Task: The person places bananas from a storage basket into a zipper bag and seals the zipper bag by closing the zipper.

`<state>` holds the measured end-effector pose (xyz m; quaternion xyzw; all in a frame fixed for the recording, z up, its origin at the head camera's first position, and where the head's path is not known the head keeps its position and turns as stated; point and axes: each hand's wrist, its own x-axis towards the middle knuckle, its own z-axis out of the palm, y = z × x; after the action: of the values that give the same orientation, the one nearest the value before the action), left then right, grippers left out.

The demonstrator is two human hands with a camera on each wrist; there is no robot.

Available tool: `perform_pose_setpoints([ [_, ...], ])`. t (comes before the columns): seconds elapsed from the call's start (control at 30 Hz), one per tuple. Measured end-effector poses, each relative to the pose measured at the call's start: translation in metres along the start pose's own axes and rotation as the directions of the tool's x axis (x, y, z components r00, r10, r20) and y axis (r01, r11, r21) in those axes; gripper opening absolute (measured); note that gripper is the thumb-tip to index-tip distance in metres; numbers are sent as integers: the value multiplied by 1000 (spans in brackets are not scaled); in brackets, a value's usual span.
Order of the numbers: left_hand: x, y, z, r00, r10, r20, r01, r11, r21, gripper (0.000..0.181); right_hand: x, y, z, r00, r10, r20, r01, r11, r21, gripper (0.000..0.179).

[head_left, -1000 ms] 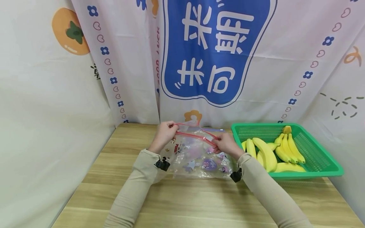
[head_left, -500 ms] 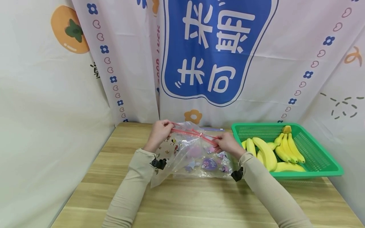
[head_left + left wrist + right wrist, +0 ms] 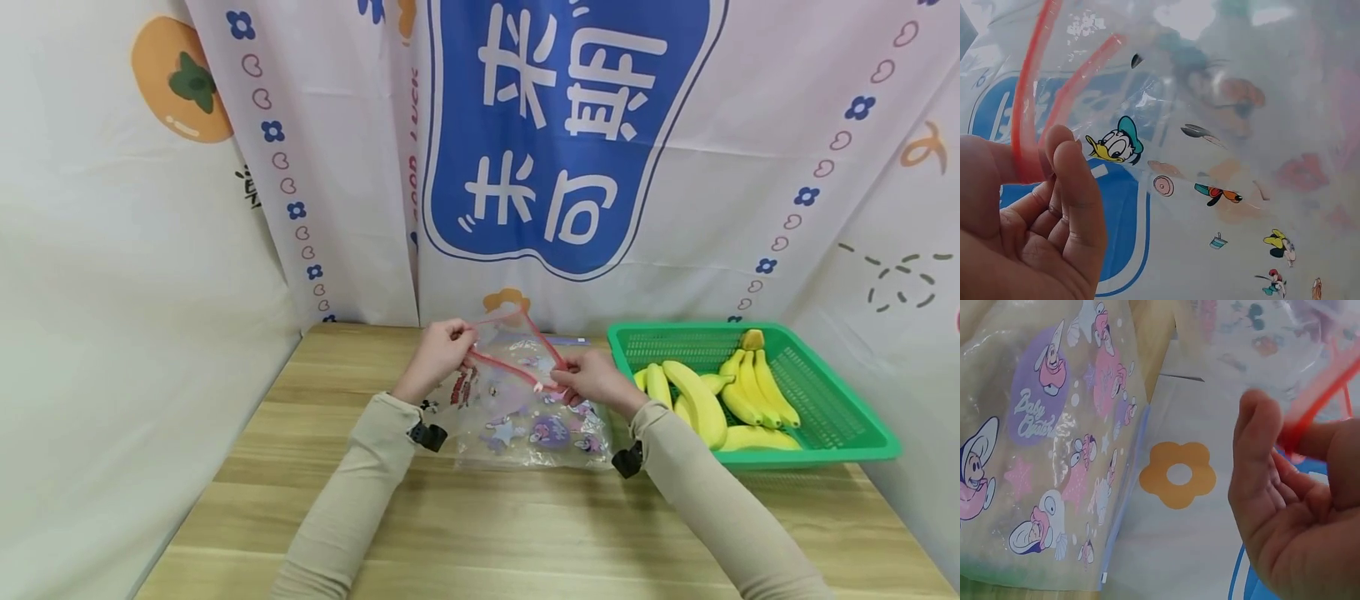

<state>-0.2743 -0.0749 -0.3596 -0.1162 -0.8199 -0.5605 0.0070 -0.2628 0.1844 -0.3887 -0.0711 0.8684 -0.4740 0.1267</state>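
Note:
A clear zip bag (image 3: 1210,206) with a red zip edge and cartoon prints hangs between both hands, its mouth spread into a loop. My left hand (image 3: 442,354) pinches the left end of the red edge between thumb and fingers. At the other end, my right hand (image 3: 592,379) pinches the same edge near the white slider. Behind and below it, a second clear zip bag (image 3: 1047,456) with purple and pink prints and a purple zip lies flat on the table.
On the right stands a green plastic basket (image 3: 888,442) holding several yellow bananas (image 3: 697,404). The wooden table (image 3: 480,533) ends at a printed curtain (image 3: 360,208) at the back, with white cloth on the left side.
My left hand went left, stretching the red edge nearly closed, then came back right. The bag's mouth now gapes wider, its back edge raised. My right hand has barely moved.

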Motion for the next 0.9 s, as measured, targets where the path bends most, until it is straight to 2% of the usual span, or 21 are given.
perform_pose_setpoints([
  [0.2,1,-2,9,1000,13,18,-14,999,44,19,-5,-6,1,997,-23,71,20,999,33,18],
  [0.3,3,-3,12,1000,11,14,-11,999,44,19,-5,-8,0,997,-47,69,45,999,30,20],
  [0.47,4,-2,15,999,-29,21,29,1000,0,19,-3,-5,-2,994,-78,71,75,996,42,26],
  [0.63,5,-2,20,999,-52,12,52,998,20,18,-6,-3,-9,995,-76,68,72,996,49,38],
  [0.9,4,-3,23,991,-120,53,125,987,-97,19,-14,-6,-36,1000,-15,21,14,1000,17,49],
])
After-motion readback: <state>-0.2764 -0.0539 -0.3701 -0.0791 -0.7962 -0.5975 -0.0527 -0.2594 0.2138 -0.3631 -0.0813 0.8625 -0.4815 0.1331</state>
